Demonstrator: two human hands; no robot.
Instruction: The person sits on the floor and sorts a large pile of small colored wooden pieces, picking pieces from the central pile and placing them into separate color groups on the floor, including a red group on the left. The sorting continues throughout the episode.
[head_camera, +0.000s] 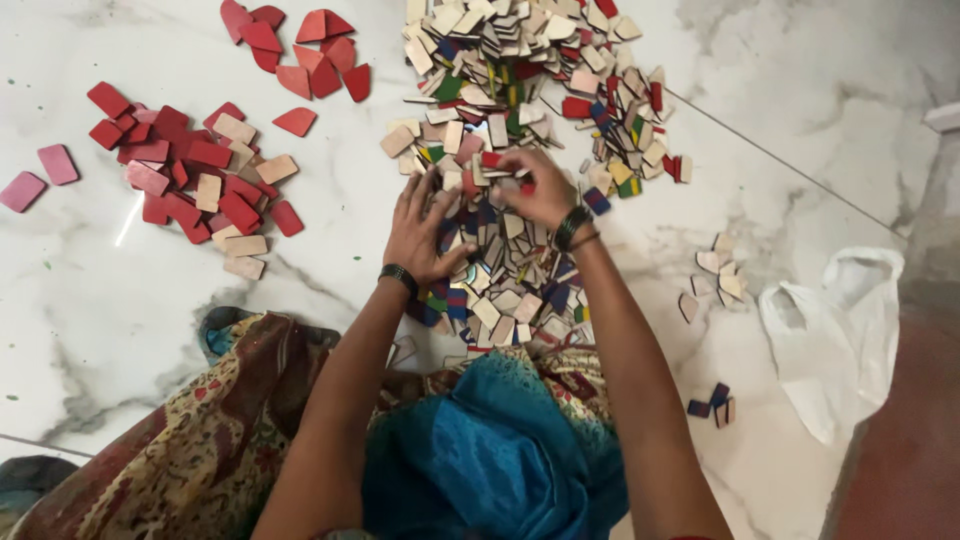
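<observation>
On the white marble floor (150, 320) a big heap of small wooden tiles (530, 90) lies before the person, whose left hand (425, 230) rests there with fingers spread while the right hand (540, 190) pinches a red tile (492, 159).

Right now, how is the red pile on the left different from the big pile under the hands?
The red pile is nearly all red with a few bare wood pieces; the big pile mixes bare wood, blue, green, yellow and red. The red pile is smaller and untouched; both hands work in the big pile. Both lie on the marble floor.
</observation>
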